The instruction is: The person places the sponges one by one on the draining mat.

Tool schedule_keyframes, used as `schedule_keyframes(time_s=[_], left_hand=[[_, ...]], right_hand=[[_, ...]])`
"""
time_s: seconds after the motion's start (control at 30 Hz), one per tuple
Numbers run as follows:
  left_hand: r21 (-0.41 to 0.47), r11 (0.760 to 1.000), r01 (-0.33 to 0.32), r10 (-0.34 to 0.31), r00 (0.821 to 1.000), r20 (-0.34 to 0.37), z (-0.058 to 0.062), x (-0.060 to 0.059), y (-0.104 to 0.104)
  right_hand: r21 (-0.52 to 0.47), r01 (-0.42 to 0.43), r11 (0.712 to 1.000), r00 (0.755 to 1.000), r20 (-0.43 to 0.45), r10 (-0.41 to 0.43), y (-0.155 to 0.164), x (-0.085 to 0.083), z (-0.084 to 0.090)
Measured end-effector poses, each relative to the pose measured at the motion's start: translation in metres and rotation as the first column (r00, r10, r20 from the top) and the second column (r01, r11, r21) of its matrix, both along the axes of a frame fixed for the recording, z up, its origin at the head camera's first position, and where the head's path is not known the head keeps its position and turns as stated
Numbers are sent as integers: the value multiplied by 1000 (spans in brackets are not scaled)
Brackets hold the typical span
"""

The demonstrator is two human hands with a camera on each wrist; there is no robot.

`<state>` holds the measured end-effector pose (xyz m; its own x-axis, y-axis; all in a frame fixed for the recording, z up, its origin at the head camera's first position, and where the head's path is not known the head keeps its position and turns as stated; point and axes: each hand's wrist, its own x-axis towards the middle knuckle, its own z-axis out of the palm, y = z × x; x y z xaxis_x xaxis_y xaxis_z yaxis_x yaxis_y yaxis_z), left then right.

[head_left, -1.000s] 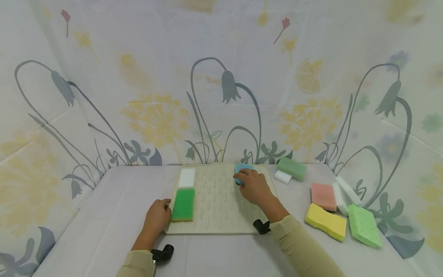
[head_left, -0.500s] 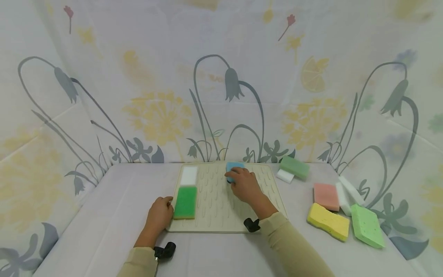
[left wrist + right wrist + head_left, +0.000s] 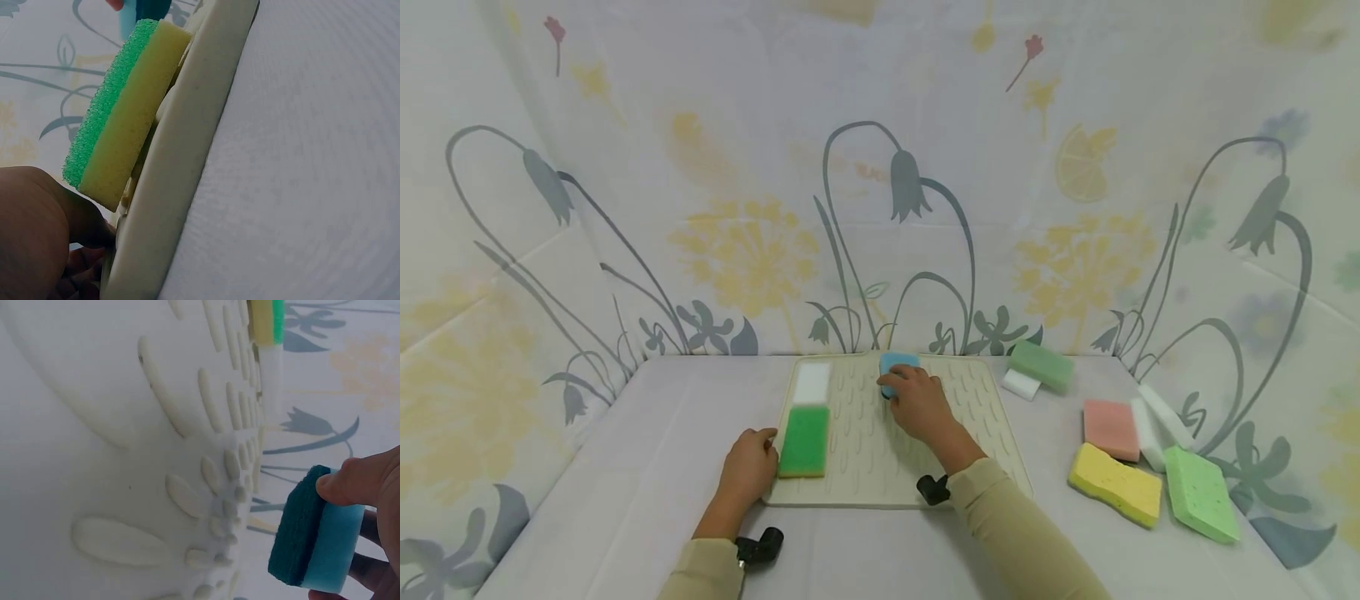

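Observation:
A blue sponge (image 3: 898,360) with a dark teal scouring layer (image 3: 297,531) is gripped by my right hand (image 3: 917,404), thumb on one side and fingers on the other. It hovers over the back of the ribbed beige mat (image 3: 865,492), scouring side facing the mat. My left hand (image 3: 748,468) holds the mat's left edge, thumb at the rim and fingers curled beside it. Close by that thumb lies a green-and-yellow sponge (image 3: 125,112) on the mat, green side up. Behind it on the mat is a white sponge (image 3: 812,383).
Right of the mat, a green sponge (image 3: 1041,365) leans on a small white block (image 3: 1021,384). Nearer are a pink sponge (image 3: 1109,428), white pieces (image 3: 1163,417), a yellow sponge (image 3: 1116,483) and a light green sponge (image 3: 1202,494). A flower-printed cloth (image 3: 745,167) hangs behind.
My right hand has carried the blue sponge leftward over the mat, from its right part toward the middle. The left hand has stayed at the mat's edge.

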<state>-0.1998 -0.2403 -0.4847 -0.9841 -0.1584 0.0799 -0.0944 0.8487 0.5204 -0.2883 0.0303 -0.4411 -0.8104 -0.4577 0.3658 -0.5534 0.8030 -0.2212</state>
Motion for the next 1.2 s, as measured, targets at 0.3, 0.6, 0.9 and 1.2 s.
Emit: schedule_keyframes(time_s=[0.3, 0.6, 0.9, 1.2], left_hand=[[-6, 1000, -7, 7, 1000, -18, 1, 0, 1], [12, 1000, -3, 3, 1000, -8, 0, -1, -1], [5, 1000, 4, -4, 1000, -25, -3, -4, -1], [-6, 1000, 8, -8, 1000, -27, -1, -2, -1]], right_hand=[[1, -43, 999, 999, -30, 43, -16, -6, -3], [14, -59, 998, 997, -38, 60, -32, -10, -2], [26, -48, 999, 999, 22, 47, -42, -17, -5], [33, -66, 997, 997, 41, 64, -54, -21, -10]])
